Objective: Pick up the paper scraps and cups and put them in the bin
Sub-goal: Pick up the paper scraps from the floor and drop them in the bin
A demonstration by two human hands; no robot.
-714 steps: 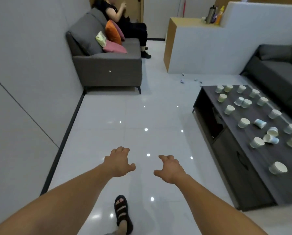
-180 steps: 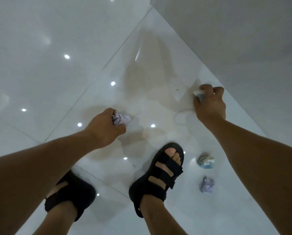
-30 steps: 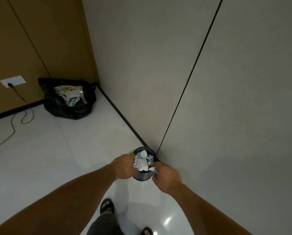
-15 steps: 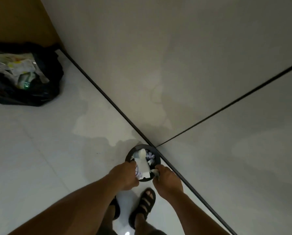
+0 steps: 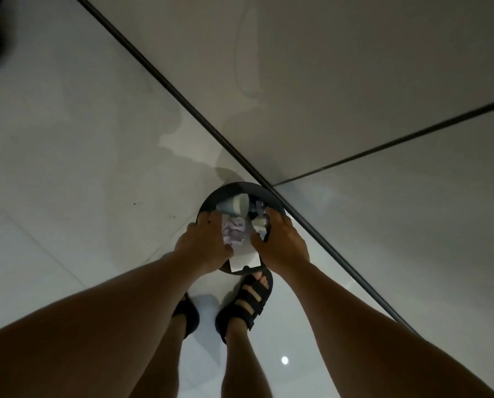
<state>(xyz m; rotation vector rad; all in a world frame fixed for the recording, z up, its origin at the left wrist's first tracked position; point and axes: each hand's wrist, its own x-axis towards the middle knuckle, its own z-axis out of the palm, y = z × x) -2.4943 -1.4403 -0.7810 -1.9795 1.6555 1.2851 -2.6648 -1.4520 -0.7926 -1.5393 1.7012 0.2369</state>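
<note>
My only view is head-worn, looking steeply down past both forearms at the bin on the floor, against the wall.

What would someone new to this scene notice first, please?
Both hands meet over a small dark round bin by the wall: the left hand holds a crumpled paper scrap, the right hand a paper cup. Just below stands a black sandal.
</note>
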